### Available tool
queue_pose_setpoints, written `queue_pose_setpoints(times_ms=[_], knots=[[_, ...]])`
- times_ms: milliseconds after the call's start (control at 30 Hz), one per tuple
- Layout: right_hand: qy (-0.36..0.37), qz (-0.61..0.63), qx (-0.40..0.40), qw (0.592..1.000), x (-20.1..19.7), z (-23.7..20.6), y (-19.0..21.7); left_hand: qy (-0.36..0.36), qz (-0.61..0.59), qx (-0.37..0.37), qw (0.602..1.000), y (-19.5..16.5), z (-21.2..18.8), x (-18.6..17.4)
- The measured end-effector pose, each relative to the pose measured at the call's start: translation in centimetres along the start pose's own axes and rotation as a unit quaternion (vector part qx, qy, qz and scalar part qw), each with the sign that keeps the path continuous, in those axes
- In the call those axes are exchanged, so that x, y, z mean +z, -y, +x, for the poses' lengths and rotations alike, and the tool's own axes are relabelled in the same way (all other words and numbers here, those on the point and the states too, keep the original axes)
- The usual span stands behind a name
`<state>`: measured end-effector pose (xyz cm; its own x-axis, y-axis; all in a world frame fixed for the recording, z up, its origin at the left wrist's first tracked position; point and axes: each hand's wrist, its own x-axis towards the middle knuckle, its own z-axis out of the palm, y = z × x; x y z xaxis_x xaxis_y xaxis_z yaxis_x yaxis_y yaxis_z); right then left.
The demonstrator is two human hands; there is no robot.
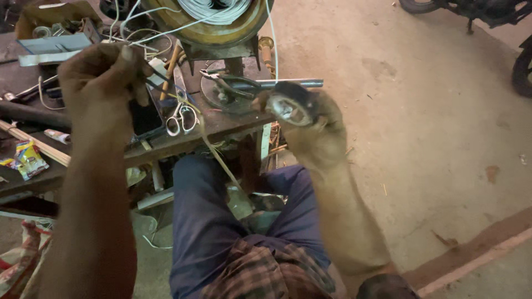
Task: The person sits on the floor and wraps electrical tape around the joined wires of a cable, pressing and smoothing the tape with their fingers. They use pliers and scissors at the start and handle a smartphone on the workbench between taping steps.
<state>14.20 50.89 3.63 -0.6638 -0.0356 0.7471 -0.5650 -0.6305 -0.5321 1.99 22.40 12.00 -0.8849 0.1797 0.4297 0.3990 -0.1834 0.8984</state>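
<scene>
My right hand [313, 133] is raised at centre and grips a dark round metal part [292, 106] with a pale ring-shaped opening that faces me. My left hand [102, 75] is up at the left over the workbench, its fingers pinched on a thin pale strip [206, 139] that runs down and right toward my knees. The strip's lower end disappears between my legs. Both forearms reach up from the bottom of the view.
A cluttered wooden workbench [183, 138] holds scissors [182, 119], pliers [233, 91], a metal rod [293, 83], wires and small packets [27, 159]. A large wire spool [213, 19] stands behind. Concrete floor lies to the right, with a motorcycle wheel [522, 69] at the far right.
</scene>
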Motion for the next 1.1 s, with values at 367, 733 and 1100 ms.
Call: queue_pose_setpoints(times_ms=[367, 733, 1100], knots=[[-0.012, -0.024, 0.019, 0.999, 0.2, 0.6, 0.1, -0.100, 0.302, 0.354, 0.879, -1.2, -12.5, 6.6], [-0.071, -0.014, 0.066, 0.995, 0.0, 0.5, 1.8, 0.090, 0.332, 0.125, 0.931, 0.9, -10.3, 7.3], [0.044, -0.474, 0.129, 0.870, -1.6, -1.7, -1.8, 0.121, 0.187, 0.048, 0.974, 0.6, -10.9, 5.2]])
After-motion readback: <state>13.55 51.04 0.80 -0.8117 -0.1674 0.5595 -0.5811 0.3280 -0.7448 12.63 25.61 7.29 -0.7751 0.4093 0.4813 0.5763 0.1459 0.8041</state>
